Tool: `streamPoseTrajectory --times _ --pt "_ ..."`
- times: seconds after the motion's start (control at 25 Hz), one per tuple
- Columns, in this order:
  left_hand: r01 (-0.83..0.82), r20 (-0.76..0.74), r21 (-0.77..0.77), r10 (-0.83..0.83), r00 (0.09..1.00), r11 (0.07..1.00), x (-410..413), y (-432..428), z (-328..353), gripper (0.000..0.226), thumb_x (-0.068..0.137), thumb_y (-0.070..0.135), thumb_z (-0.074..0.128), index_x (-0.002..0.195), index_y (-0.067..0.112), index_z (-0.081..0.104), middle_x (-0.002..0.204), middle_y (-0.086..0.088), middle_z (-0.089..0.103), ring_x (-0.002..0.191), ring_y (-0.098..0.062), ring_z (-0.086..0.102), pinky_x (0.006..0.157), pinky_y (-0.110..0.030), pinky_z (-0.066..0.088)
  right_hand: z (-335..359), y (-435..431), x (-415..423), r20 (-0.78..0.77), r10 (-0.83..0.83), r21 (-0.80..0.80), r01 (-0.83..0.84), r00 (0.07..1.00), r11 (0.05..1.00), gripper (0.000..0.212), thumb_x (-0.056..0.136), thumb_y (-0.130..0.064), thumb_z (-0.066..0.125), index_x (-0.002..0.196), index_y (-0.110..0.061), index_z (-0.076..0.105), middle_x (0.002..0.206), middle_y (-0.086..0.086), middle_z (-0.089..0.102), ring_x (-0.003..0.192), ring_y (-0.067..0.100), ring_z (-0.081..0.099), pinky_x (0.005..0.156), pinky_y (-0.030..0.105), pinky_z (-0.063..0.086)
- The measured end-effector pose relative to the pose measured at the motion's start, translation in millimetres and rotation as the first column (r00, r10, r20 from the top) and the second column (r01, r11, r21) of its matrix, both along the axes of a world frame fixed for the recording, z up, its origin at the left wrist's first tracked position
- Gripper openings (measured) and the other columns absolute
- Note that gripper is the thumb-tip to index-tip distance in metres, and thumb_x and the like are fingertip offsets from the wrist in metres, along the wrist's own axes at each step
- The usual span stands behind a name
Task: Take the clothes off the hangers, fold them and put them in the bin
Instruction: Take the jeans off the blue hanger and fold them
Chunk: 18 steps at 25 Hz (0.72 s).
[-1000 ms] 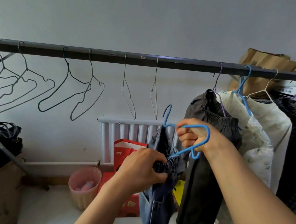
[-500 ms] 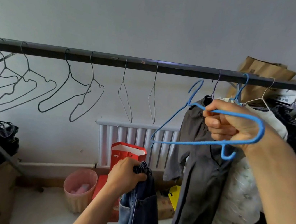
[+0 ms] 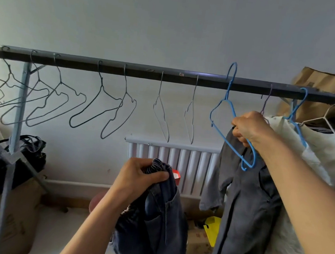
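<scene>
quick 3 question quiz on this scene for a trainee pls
1. True or false: the blue hanger held in the right hand has clothing on it.
2. What is in the grip of the left hand? A) jeans B) a white shirt C) a paper bag
3. Fill the gap: the white ribbed fixture behind the jeans is a ___.

Key: 1 false; 2 A; 3 radiator
</scene>
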<state>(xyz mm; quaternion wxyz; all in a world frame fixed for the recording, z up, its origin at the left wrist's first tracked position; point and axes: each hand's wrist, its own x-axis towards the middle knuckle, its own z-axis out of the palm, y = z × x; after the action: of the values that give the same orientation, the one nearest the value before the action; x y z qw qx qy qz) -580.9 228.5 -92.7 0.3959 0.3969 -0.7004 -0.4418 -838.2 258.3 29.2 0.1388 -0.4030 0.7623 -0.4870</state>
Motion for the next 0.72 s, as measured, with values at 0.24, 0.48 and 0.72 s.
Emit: streamPoseTrajectory --times 0.24,0.48,0.72 --pt "-0.048 -0.061 0.039 0.050 0.997 0.998 22 -4 9 0.015 0.083 0.025 0.075 0.082 0.010 0.075 0.081 -0.017 0.074 0.069 -0.025 0.069 0.077 -0.051 0.056 -17 -28 -25 -0.307 -0.029 0.172 0.085 0.951 0.981 0.010 0.089 0.000 0.051 0.081 0.001 0.055 0.062 0.015 0.049 0.051 0.024 0.049 0.048 0.028 0.035" --pt "-0.004 -0.192 0.171 0.037 0.981 0.985 42 1 12 0.020 0.094 0.022 0.063 0.088 0.007 0.075 0.086 -0.017 0.075 0.073 -0.026 0.070 0.084 -0.051 0.055 -45 11 26 -0.689 -0.182 0.073 0.316 0.702 0.946 0.033 0.097 -0.028 0.047 0.118 -0.003 0.053 0.120 0.023 0.051 0.109 0.041 0.052 0.079 0.043 0.043" --pt "0.133 -0.320 0.263 -0.044 0.946 0.955 63 1 17 0.029 0.099 0.026 0.054 0.102 0.003 0.071 0.096 -0.021 0.072 0.080 -0.030 0.070 0.081 -0.045 0.056 -80 38 180 -0.221 0.538 0.066 -0.538 0.813 0.840 0.064 0.078 -0.047 0.074 0.131 -0.028 0.043 0.111 -0.011 0.054 0.098 0.007 0.057 0.082 0.022 0.049"
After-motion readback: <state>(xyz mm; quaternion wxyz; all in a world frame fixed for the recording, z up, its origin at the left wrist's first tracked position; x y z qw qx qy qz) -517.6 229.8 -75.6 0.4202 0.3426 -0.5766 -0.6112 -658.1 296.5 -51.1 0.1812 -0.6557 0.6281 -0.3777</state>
